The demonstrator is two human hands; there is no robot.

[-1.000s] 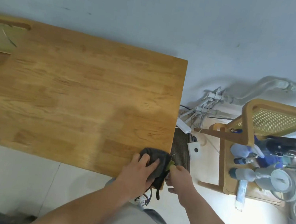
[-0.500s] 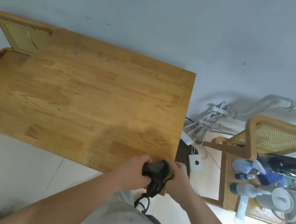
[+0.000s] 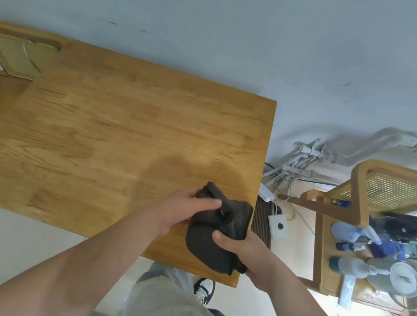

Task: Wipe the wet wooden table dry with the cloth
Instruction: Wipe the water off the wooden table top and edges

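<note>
"Holding the cloth (image 3: 221, 230) with two hands, is the person?"

"Yes. The right hand (image 3: 247, 255) is closed on the near end, thumb on top. The left hand (image 3: 183, 211) pinches the far end with its fingers."

"Where is the cloth?"

"It is between the two hands, bunched up, just over the near right corner of the counter (image 3: 125, 129). Whether it touches the wood is hard to tell."

"Which way does it run?"

"Its long way goes from the left hand, farther away, down to the right hand, closer to the body."

"Where is the wood to wipe?"

"Almost all of it lies to the left of both hands and beyond them. The left hand is nearer to it, so it looks best placed to push the cloth that way."
</note>
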